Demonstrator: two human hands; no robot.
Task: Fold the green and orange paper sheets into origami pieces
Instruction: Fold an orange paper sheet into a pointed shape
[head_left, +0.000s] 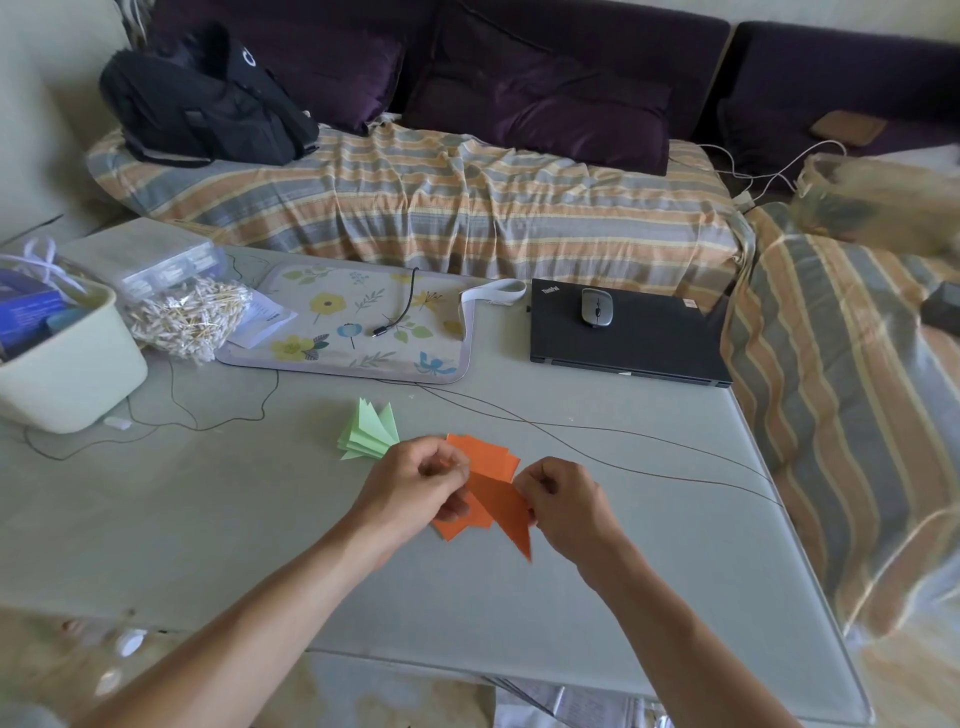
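Observation:
A folded orange paper piece (506, 512) is held just above the pale table between both hands. My left hand (421, 486) pinches its left upper part, and my right hand (563, 501) pinches its right edge. Under and behind it lies a small stack of orange sheets (488, 454), partly hidden by my hands. A fanned pile of folded green paper pieces (370, 431) rests on the table just left of the orange stack, untouched.
A thin black cable (597, 447) runs across the table behind the papers. A closed black laptop (628, 338) with a mouse (596, 306) sits far right, a floral mat (358, 322) in the middle, a cream bin (67, 364) and a bag of cotton swabs (187, 317) at left. A striped sofa lies beyond.

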